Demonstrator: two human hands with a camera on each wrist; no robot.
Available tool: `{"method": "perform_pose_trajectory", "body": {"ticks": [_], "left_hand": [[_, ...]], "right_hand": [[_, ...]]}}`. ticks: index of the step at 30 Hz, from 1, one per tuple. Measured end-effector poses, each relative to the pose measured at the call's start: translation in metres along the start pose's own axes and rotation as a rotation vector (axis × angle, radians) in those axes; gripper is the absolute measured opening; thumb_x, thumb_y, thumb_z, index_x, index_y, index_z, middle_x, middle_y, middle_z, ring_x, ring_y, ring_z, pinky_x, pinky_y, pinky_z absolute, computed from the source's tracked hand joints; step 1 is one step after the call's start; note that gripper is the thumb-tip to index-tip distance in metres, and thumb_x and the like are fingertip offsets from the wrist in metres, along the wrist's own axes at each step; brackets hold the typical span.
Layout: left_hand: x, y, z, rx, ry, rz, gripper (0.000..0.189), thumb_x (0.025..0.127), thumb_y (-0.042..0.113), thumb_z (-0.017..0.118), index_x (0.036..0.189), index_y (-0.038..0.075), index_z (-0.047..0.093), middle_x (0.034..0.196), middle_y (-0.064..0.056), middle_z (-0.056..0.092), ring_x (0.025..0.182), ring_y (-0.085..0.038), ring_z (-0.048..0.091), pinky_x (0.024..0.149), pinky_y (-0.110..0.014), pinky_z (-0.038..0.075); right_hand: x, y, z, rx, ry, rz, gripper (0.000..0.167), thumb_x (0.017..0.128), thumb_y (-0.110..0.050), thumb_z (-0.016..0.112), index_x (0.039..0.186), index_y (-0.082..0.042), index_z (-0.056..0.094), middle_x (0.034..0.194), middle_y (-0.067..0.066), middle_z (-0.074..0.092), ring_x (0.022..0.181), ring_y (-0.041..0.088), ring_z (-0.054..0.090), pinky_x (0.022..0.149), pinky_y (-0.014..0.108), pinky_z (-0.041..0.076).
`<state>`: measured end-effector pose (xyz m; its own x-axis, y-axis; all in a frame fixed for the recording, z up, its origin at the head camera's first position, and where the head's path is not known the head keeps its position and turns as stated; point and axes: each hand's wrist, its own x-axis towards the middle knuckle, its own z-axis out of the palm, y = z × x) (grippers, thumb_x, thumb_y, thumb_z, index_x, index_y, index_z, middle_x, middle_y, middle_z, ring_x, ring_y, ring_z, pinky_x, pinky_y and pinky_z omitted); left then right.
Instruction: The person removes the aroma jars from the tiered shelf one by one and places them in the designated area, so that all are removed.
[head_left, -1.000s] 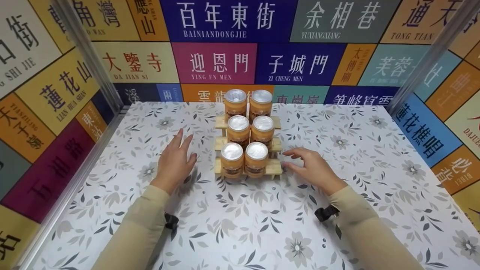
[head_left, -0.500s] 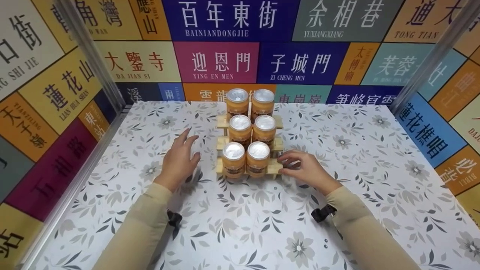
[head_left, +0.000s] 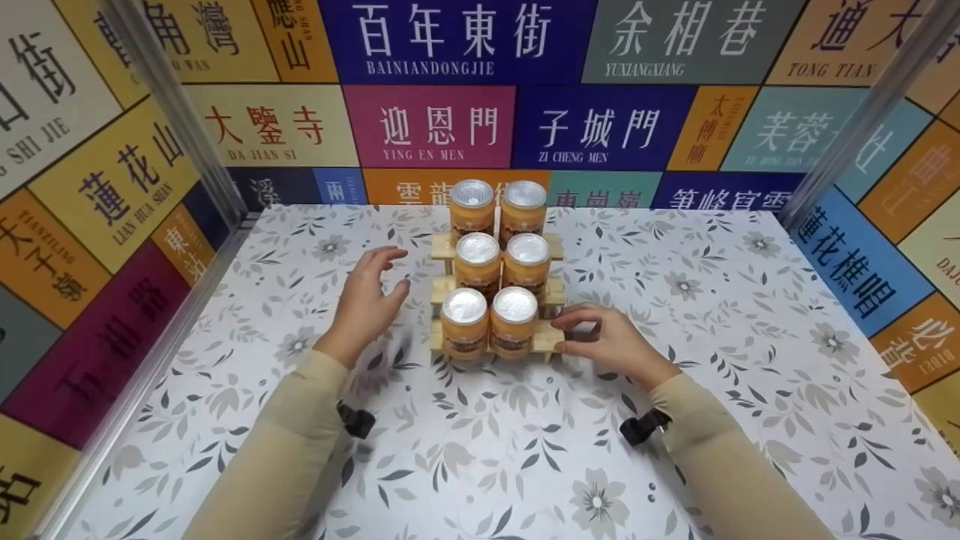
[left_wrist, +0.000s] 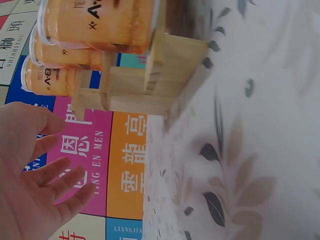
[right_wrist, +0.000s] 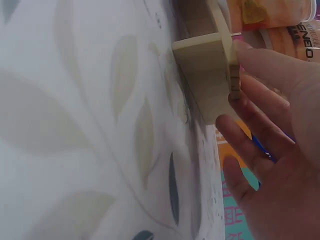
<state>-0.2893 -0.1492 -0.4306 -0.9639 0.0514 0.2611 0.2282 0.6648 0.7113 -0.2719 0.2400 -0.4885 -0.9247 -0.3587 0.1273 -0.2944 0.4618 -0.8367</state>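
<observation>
A three-step wooden display rack (head_left: pixel 549 335) stands mid-table. Each step bears two orange jars with silvery lids, among them the front left jar (head_left: pixel 465 336) and the front right jar (head_left: pixel 513 334). My right hand (head_left: pixel 611 341) pinches the right end of the lowest step; in the right wrist view the thumb (right_wrist: pixel 265 62) and a finger lie at opposite edges of that rack end (right_wrist: pixel 231 65). To the left of the rack, my left hand (head_left: pixel 367 300) hovers apart from it, fingers bent loosely with nothing between them.
A white tabletop (head_left: pixel 480 465) with a grey leaf and flower print lies under everything. Walls of coloured sign panels (head_left: pixel 435 124) enclose the back and both sides, with metal posts (head_left: pixel 191 124) at the corners.
My right hand has moved left and its thumb and finger have closed on the end of the lowest step. My left hand has come nearer the rack. The jars stay put.
</observation>
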Motion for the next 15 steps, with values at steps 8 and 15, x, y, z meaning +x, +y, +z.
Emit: {"method": "perform_pose_trajectory", "body": {"ticks": [8,15], "left_hand": [[0.024,0.022,-0.007,-0.198,0.022,0.004,0.045,0.098,0.018,0.067,0.142,0.017,0.058,0.146,-0.005,0.054,0.131,-0.026,0.055,0.109,-0.042,0.052],[0.049,0.038,-0.002,-0.335,-0.030,0.039,0.049,0.098,0.023,0.070,0.144,0.016,0.057,0.148,-0.005,0.055,0.129,-0.024,0.056,0.108,-0.040,0.052]], "right_hand": [[0.001,-0.001,0.000,-0.035,-0.017,0.006,0.036,0.082,-0.017,0.088,0.116,-0.011,0.078,0.130,0.011,0.069,0.129,0.033,0.059,0.110,0.058,0.048],[0.003,-0.002,0.002,-0.049,-0.008,0.003,0.036,0.081,-0.016,0.089,0.114,-0.012,0.078,0.125,0.008,0.072,0.125,0.032,0.061,0.116,0.055,0.041]]}}
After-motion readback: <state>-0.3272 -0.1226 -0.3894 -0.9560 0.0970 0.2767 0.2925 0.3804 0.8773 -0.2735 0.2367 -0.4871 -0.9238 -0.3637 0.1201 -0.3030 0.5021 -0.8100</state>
